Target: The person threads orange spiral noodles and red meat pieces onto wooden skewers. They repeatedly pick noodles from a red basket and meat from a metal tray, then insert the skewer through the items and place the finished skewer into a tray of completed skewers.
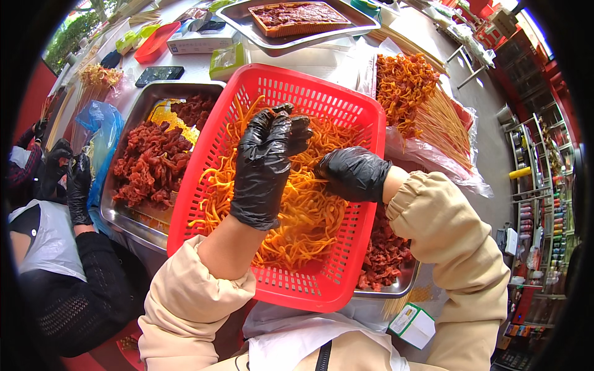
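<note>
A red perforated plastic basket (325, 290) stands before me, tilted in view, holding a heap of orange, oily strands (306, 204), perhaps enoki mushrooms. My left hand (267, 171), in a black glove, is over the heap with its fingers bent; whether something lies between the fingertips cannot be told. To its right, my right hand (355, 174), also black-gloved, has curled fingers pressed at the strands, its fingertips partly hidden. Skewers (445, 125) with orange strands bunched on their ends (403, 92) lie on plastic at the right.
Steel trays of red meat pieces (151, 162) flank the basket at left and lower right. Behind stands a steel tray (297, 44) with a filled container (297, 16). A phone (159, 75) lies at the upper left. Co-workers' gloved hands (79, 181) are near a blue bag (100, 125).
</note>
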A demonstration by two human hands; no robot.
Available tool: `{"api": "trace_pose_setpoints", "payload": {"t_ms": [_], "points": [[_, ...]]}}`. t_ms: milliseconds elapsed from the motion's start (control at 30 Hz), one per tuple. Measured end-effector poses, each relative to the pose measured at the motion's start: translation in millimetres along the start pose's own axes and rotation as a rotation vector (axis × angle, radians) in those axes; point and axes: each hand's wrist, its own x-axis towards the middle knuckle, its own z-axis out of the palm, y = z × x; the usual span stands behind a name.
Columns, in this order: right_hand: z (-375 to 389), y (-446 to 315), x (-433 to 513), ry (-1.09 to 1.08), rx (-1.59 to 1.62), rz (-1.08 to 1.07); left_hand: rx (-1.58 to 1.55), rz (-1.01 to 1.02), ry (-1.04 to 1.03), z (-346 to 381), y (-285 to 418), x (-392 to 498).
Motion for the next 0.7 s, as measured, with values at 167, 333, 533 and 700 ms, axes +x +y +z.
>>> {"api": "trace_pose_setpoints", "payload": {"t_ms": [167,333,533,700], "points": [[-15,6,-1,0.119,0.098,-0.003,0.074,-0.012,-0.051,0,-1,-1],[-41,12,-3,0.210,0.159,-0.025,0.162,-0.002,-0.125,-3,-18,2],[-57,5,-6,0.398,0.289,-0.025,0.514,0.047,-0.334,-1,-13,-1],[-64,1,-7,0.397,0.571,0.083,0.517,0.063,-0.349,-5,-13,-1]]}}
